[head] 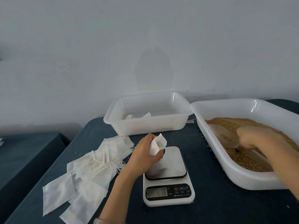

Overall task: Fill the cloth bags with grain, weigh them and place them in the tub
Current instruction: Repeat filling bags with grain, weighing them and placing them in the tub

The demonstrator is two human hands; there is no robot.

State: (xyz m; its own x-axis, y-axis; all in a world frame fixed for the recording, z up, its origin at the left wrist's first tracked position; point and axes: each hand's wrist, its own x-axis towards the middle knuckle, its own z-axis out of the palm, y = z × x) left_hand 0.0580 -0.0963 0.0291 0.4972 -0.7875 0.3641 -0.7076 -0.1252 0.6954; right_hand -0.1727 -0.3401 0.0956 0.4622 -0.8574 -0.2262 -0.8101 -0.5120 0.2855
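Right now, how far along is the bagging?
Early. Done: a few bags lie in the far tub. In hand: left hand holds an open bag over the scale; right hand grips the scoop in the grain. Left: the whole pile of empty bags.

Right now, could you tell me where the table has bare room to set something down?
Bare tablecloth lies between the scale and the grain tub, and right of its display. Empty bags crowd the left.

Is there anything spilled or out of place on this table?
Yes. A few loose grains lie on the dark tablecloth beside the grain tub, outside it. A white bag corner also sticks out between it and the second tub.
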